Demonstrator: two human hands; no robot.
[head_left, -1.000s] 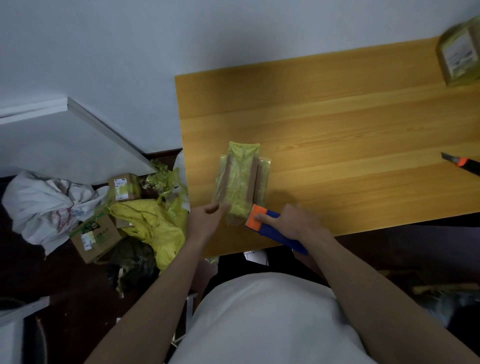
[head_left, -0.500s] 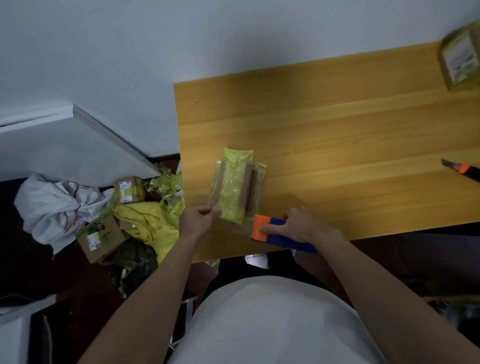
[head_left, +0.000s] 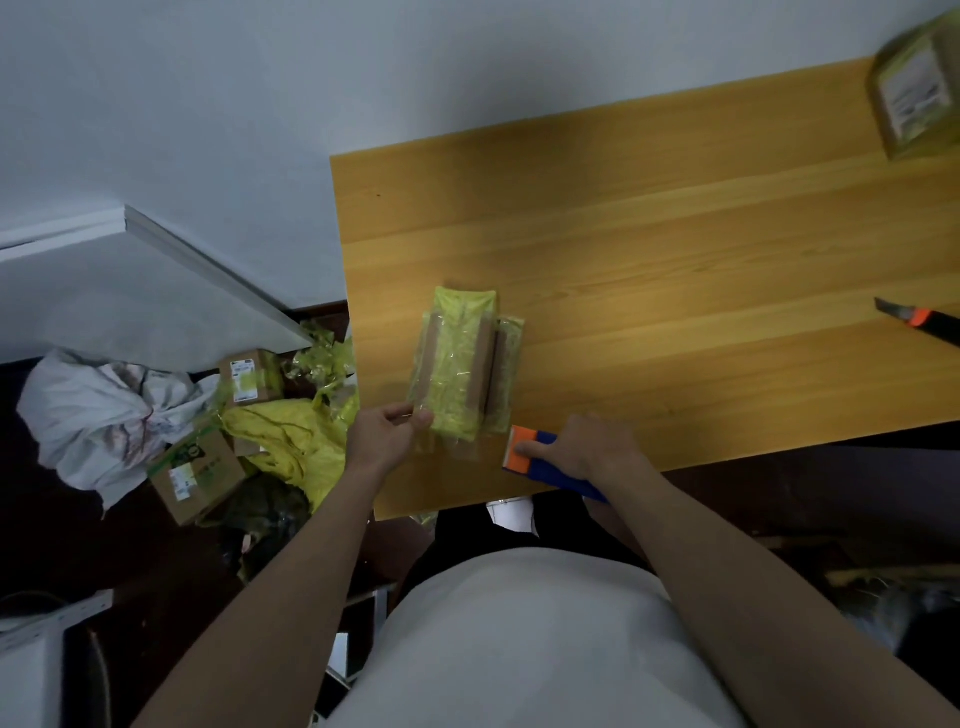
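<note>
Taped parcel (head_left: 460, 369), long axis set near-to-far; near end pinched by left hand (head_left: 384, 439); blue-orange tool (head_left: 524, 452) (prob. a cutter) gripped by right hand (head_left: 587, 449), just right of it.

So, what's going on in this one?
A person at a wooden table is working on a parcel wrapped in yellow-green tape. The left hand pinches its near corner; the right hand holds a blue scraper with an orange tip on the table beside it. A utility knife lies untouched at the far right.
</note>
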